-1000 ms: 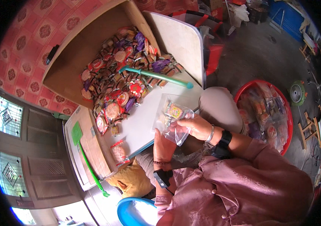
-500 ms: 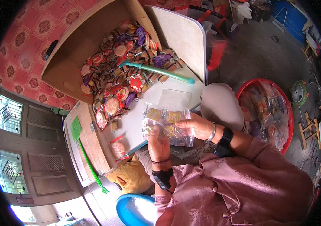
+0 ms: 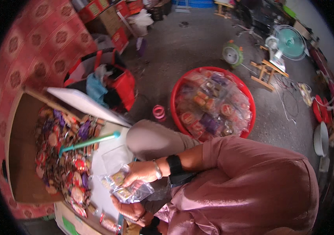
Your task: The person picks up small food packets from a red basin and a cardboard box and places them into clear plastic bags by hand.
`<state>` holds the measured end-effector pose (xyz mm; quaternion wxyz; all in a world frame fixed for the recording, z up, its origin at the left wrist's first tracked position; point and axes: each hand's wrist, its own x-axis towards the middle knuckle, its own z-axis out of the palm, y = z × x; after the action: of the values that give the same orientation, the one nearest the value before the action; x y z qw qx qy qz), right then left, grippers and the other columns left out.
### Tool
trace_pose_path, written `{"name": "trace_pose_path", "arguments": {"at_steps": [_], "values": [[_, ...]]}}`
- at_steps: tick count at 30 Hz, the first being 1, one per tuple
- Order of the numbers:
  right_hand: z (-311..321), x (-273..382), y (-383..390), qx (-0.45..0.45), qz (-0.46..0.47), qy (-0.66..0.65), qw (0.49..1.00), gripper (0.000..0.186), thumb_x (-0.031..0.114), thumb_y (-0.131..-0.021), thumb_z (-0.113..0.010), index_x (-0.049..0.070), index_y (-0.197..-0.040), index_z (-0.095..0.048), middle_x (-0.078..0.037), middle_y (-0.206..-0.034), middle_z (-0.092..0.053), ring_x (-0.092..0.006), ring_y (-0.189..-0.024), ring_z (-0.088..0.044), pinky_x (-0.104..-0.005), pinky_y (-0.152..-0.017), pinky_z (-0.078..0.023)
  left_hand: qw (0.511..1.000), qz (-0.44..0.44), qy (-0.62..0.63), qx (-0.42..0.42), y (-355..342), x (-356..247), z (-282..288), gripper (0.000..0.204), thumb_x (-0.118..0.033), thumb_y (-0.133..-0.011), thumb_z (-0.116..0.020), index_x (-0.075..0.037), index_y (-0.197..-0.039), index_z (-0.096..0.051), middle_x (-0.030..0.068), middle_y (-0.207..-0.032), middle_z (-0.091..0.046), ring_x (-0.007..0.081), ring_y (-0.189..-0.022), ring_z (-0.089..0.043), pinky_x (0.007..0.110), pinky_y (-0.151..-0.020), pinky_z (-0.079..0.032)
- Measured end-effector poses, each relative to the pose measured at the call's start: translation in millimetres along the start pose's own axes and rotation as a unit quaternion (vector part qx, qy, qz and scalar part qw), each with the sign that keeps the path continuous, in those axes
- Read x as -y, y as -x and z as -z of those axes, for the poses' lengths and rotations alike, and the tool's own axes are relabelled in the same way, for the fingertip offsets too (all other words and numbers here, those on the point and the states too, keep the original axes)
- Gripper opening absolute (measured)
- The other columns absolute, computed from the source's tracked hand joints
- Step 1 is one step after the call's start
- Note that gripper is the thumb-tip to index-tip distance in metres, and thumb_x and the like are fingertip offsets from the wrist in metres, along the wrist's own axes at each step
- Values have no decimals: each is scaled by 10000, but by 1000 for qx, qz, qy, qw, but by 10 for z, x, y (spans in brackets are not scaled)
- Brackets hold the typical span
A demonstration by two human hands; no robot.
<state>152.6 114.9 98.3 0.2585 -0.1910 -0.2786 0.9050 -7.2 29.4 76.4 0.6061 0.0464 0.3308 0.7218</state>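
A clear plastic bag (image 3: pixel 141 190) holding several small wrapped, yellowish square snacks is between my two hands, over the near edge of the white tabletop (image 3: pixel 101 190). My right hand (image 3: pixel 143 171) pinches its upper side, thumb over the snacks. My left hand (image 3: pixel 131 209) grips the lower side, its fingers partly blurred. Left of the hands, a heap of small wrapped snacks (image 3: pixel 55 156) spills from a tipped cardboard box (image 3: pixel 22 152). A teal stick-like tool (image 3: pixel 90 143) lies across the heap. Beside my left hand is a pink-and-red wrapped packet (image 3: pixel 108 224).
A red round tub (image 3: pixel 173 102) full of filled clear bags (image 3: pixel 210 103) stands on the floor beyond my knee. A red-and-black bag (image 3: pixel 124 88) and a pink ring-shaped item (image 3: pixel 158 112) are nearby. Farther right are a small fan (image 3: pixel 232 55), a larger teal fan (image 3: pixel 291 42) and loose cables.
My view has swung right, bringing the tub and fans further into the picture. Both hands still hold the plastic bag, which now looks more tilted.
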Motion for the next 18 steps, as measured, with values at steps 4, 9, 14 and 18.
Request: {"name": "trace_pose_path", "arguments": {"at_steps": [4, 9, 14, 18], "values": [[-9, 250, 184, 35, 112, 16, 993, 272, 152, -803, -727, -34, -992, -666, -74, -852, -680, -129, -708, -622, -273, -612, -520, 994, -3, 11, 109, -39, 4, 116, 523, -322, -927, -560, 11, -1320, -470, 146, -1299, -543, 276, -1158, -532, 441, -997, -410], [180, 786, 546, -61, 157, 36, 985, 224, 92, -804, -703, -6, -996, -641, -84, -838, -675, -156, -704, -648, -304, -628, -544, 984, 29, 61, 166, -67, -71, 167, 395, -237, -989, -453, -4, -1306, -480, 117, -1279, -581, 209, -1153, -560, 412, -1004, -410], [688, 1200, 1306, 2, 268, -82, 960, 405, 63, -874, -624, 7, -1260, -518, -140, -1175, -624, -252, -1064, -623, -410, -955, -500, 976, 63, 123, 170, 24, -213, 317, 377, -192, -942, -434, -51, -1284, -508, 80, -1323, -542, 210, -1206, -499, 446, -1081, -302], [1214, 1361, 2000, -183, 309, -66, 931, 367, 56, -895, -605, 19, -1251, -525, -123, -1210, -606, -238, -1130, -588, -447, -1019, -447, 951, 119, 207, 196, -49, -381, 510, 368, -175, -927, -432, -16, -1246, -526, 99, -1337, -537, 231, -1295, -442, 510, -1151, -194]]}}
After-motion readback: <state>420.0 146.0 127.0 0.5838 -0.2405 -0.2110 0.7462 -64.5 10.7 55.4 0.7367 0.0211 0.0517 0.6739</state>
